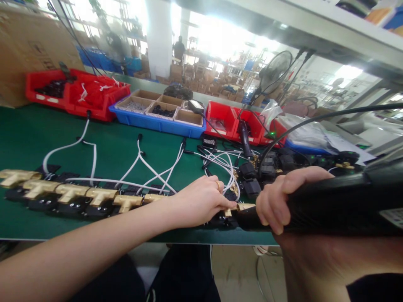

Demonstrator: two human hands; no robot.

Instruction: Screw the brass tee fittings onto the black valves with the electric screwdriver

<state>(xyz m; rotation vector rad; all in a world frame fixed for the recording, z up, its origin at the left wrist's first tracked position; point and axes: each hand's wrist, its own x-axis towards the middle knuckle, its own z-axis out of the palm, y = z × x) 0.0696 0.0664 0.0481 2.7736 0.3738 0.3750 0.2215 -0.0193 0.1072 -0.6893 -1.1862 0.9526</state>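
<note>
My right hand (280, 201) is wrapped around a thick black power tool, likely an electric screwdriver (349, 197). Its narrow end reaches left to a brass-and-black valve (228, 213) near the table's front edge; the exact tip is hidden. My left hand (201, 201), with a ring on one finger, is closed, thumb and fingertips pinching that valve beside the tool's nose. To the left, a row of similar brass T-shaped valves (100, 196) on black bases runs along the edge, some partly behind my left forearm. White cables (129, 165) with black plugs extend behind them.
A blue divided tray (157, 122) of small parts stands at the back, between red bins (97, 111) and more red bins (220, 123). Black units (252, 186) and tangled cables crowd the right. A black hose (330, 113) arches over them. A shelf hangs overhead.
</note>
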